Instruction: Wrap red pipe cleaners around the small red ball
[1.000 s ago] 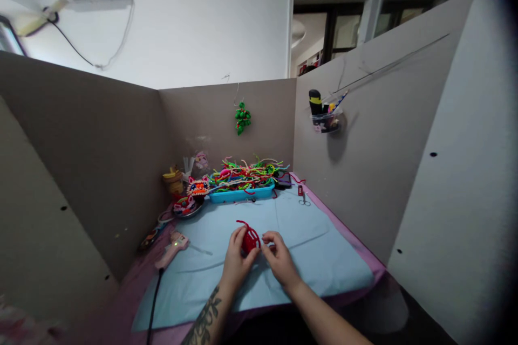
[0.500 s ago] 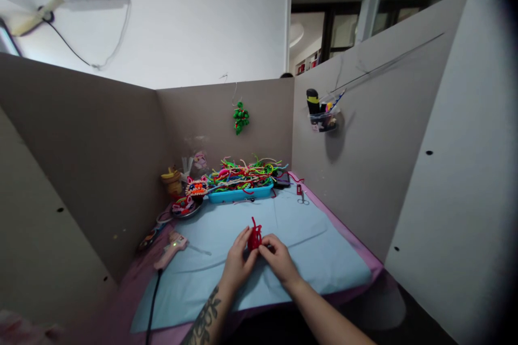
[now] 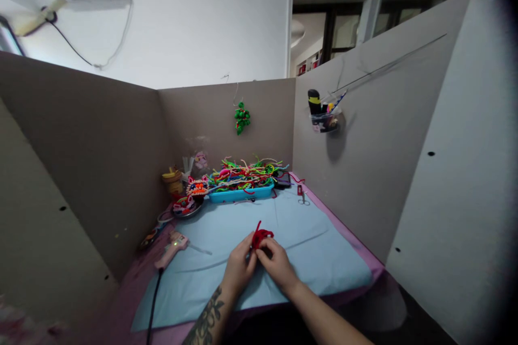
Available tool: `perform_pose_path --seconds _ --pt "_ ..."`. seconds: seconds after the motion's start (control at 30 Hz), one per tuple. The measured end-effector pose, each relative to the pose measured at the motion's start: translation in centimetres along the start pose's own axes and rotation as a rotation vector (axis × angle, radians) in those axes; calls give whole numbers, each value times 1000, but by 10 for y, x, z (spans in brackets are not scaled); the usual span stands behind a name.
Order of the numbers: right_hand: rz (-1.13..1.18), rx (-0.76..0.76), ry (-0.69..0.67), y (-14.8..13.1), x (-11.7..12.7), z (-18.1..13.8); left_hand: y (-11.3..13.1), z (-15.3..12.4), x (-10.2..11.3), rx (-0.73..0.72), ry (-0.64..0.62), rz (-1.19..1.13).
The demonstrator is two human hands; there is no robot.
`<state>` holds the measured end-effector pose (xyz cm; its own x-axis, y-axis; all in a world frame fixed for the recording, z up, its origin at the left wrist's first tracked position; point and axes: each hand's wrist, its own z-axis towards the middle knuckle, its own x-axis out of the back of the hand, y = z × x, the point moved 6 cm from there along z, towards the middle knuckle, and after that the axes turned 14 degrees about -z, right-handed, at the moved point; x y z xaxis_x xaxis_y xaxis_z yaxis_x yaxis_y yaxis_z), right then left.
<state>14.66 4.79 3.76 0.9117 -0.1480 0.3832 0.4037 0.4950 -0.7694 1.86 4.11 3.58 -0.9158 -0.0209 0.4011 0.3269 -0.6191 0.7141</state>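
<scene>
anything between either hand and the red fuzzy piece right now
Nothing visible: the left hand and right hand both have fingers on the red fuzzy piece. The blue tray stands beyond it, not between.

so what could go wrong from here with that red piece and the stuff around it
The red piece sits in the fingertips of the left hand and right hand, so it might slip or bend out of shape.

The pink glue gun on the left has a light on, so it may be hot if brushed.

Its black cord runs out at the bottom of the picture; a snag could drag the gun.
</scene>
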Motion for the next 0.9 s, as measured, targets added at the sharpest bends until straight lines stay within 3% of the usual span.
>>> perform_pose_path --seconds 0.37,0.9 --pt "74 -75 -8 22 -7 1 -2 1 -2 -15 -34 10" --pt "88 -95 -82 24 -10 0 1 4 -2 20 -41 -33"
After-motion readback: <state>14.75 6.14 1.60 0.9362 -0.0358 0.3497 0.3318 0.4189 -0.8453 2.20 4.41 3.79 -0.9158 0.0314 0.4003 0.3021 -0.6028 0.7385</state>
